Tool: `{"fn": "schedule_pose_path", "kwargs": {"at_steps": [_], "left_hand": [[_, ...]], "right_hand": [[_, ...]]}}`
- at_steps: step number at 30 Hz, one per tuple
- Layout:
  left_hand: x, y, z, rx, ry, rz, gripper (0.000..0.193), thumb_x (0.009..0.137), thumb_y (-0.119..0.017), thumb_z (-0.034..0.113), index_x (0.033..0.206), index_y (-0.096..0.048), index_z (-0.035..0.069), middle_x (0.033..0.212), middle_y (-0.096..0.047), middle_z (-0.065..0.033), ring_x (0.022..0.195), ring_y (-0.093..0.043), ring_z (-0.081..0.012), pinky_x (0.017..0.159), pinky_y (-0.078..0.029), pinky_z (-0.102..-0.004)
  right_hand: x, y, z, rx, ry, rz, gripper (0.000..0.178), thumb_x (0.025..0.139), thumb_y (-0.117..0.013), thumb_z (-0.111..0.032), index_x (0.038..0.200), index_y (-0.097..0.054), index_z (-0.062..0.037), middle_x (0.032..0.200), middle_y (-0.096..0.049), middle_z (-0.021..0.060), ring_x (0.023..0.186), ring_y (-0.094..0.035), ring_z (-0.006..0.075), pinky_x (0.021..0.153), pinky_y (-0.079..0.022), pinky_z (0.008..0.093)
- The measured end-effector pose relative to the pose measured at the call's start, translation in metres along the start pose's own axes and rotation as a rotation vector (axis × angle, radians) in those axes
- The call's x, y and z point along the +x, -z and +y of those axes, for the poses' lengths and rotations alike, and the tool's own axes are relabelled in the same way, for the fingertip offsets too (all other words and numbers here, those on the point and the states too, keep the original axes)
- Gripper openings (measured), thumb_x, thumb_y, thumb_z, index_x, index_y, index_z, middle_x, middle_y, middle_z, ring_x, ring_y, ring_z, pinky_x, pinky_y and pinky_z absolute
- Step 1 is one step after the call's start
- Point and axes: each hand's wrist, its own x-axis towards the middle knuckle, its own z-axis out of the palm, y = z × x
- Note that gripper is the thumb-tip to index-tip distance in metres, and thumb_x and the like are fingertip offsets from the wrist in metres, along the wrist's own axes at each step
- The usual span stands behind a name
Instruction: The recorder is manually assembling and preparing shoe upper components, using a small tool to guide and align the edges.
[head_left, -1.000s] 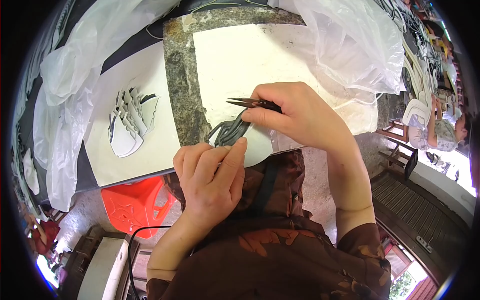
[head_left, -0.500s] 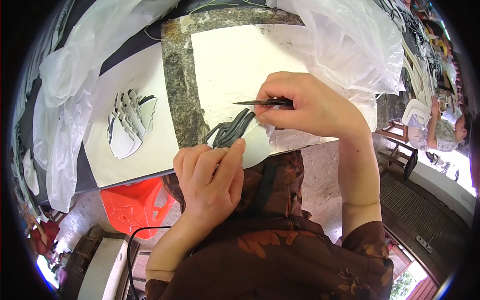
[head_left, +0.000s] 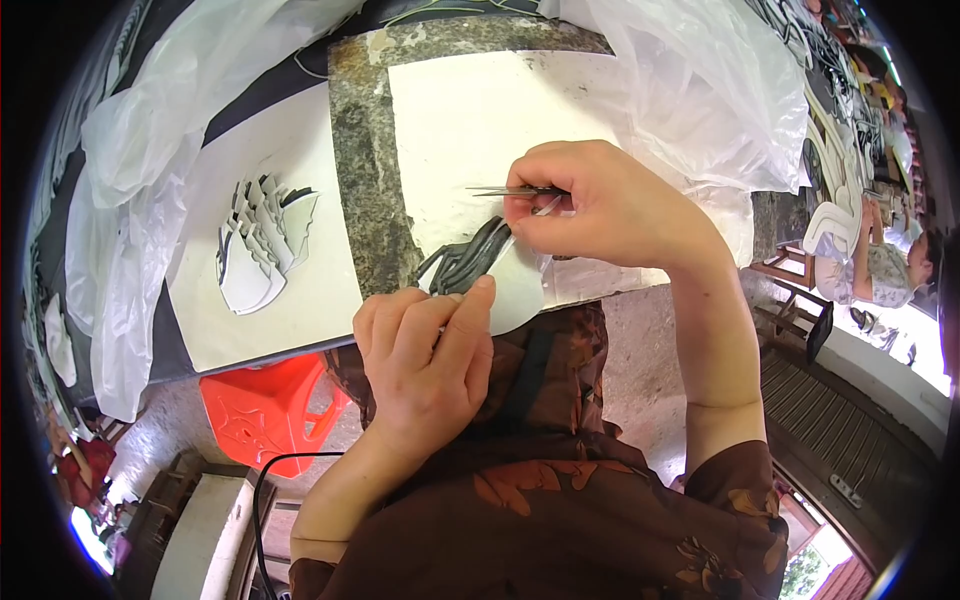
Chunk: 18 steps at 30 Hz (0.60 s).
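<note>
My left hand (head_left: 425, 350) is closed on a white cut piece (head_left: 518, 290) with dark grey folded strips (head_left: 470, 258) along its upper side. The fingers press on its left part, and the thumb is hidden. My right hand (head_left: 590, 200) grips a slim, dark pointed tool (head_left: 515, 190), perhaps tweezers, whose thin tips point left above the work. The right fingertips are beside the upper end of the strips; whether they also pinch the piece, I cannot tell. The white piece overhangs the front edge of the table, above my lap.
An overlapping stack of similar white pieces with dark edges (head_left: 262, 240) rests on a pale sheet (head_left: 215, 335) at left. Under my hands lies a cream board (head_left: 490, 110) on a stained slab (head_left: 365, 150). Clear plastic sheeting (head_left: 135, 150) covers both sides; a red stool (head_left: 260, 415) stands below.
The pointed tool has risen slightly and turned, so that two thin tips now show. My right hand has shifted a little up and left; my left hand still holds the white piece.
</note>
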Motion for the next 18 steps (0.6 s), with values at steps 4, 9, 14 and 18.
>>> {"fn": "schedule_pose_path", "kwargs": {"at_steps": [4,9,14,18], "left_hand": [[-0.002,-0.001,0.001,0.000,0.002,0.008,0.037,0.079,-0.073,0.009,0.116,-0.076,0.009,0.098,-0.058,-0.0010,0.092,-0.057,-0.0223,0.088,-0.043,-0.0408],[-0.004,-0.001,0.002,0.007,0.011,-0.003,0.040,0.078,-0.073,0.009,0.117,-0.076,0.008,0.099,-0.058,-0.0012,0.094,-0.057,-0.0225,0.089,-0.043,-0.0409],[-0.002,0.000,0.002,0.003,0.010,-0.008,0.040,0.078,-0.073,0.009,0.118,-0.076,0.008,0.099,-0.058,-0.0013,0.094,-0.057,-0.0226,0.089,-0.043,-0.0407],[0.000,0.001,0.003,0.010,0.004,-0.020,0.040,0.079,-0.072,0.009,0.119,-0.075,0.008,0.097,-0.057,-0.0013,0.093,-0.056,-0.0227,0.088,-0.043,-0.0404]], "right_hand": [[0.000,-0.003,-0.008,-0.112,0.119,0.095,0.016,0.080,-0.066,-0.019,0.086,-0.066,-0.0042,0.083,-0.067,0.0116,0.075,-0.063,0.0324,0.068,-0.050,0.0411],[0.003,-0.009,-0.004,-0.221,0.165,0.124,0.015,0.080,-0.066,-0.019,0.086,-0.066,-0.0048,0.084,-0.068,0.0127,0.077,-0.064,0.0337,0.069,-0.050,0.0436],[0.002,-0.009,0.000,-0.167,0.134,0.119,0.016,0.080,-0.066,-0.019,0.086,-0.067,-0.0045,0.083,-0.067,0.0130,0.077,-0.064,0.0333,0.069,-0.050,0.0431],[-0.002,-0.006,-0.003,-0.088,0.043,0.112,0.018,0.079,-0.066,-0.020,0.086,-0.067,-0.0031,0.079,-0.067,0.0138,0.073,-0.063,0.0332,0.067,-0.050,0.0410]]}}
